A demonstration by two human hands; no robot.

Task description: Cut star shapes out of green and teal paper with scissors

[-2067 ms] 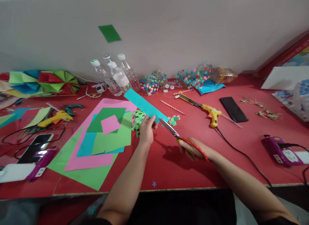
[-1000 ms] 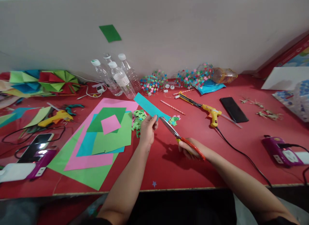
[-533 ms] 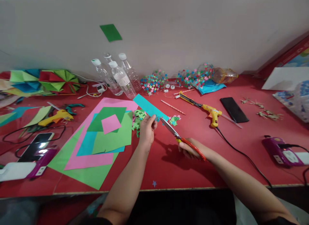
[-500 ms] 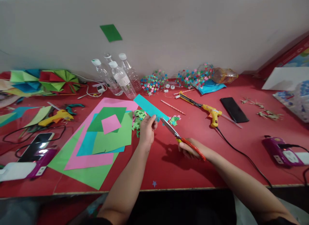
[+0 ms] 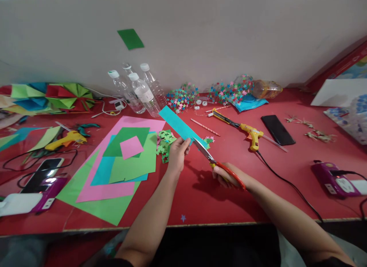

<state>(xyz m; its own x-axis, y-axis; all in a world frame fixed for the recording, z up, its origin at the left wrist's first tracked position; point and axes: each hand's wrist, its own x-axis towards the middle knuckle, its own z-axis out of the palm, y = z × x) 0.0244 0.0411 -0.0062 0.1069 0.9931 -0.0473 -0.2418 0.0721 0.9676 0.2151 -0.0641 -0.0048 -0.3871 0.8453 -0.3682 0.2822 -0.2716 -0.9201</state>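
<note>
A long strip of turquoise paper [image 5: 178, 123] slants above the table, its near edge pinched in my left hand [image 5: 178, 154]. My right hand [image 5: 225, 177] is wrapped around the red and yellow handles of a pair of scissors [image 5: 205, 150]. The blade tips meet the strip's near edge just right of my left fingertips; whether they are fully closed I cannot tell. Green cut paper pieces [image 5: 165, 142] lie in a pile beside my left hand. A smaller heap of pink and green paper stars [image 5: 210, 140] is partly covered by the strip's right end.
Stacked coloured sheets [image 5: 94, 194] lie left of my hands. Plastic bottles [image 5: 145, 95] stand by the wall, beside star-covered clear shapes [image 5: 183, 96]. A yellow glue gun [image 5: 252, 135] with a black cord and a black phone [image 5: 278, 130] lie to the right. One star [image 5: 183, 218] sits near the front edge.
The turquoise strip has shifted and turned slightly, now showing more of its surface and covering more of the star heap. Both hands have moved slightly; the scissors stay at its near edge.
</note>
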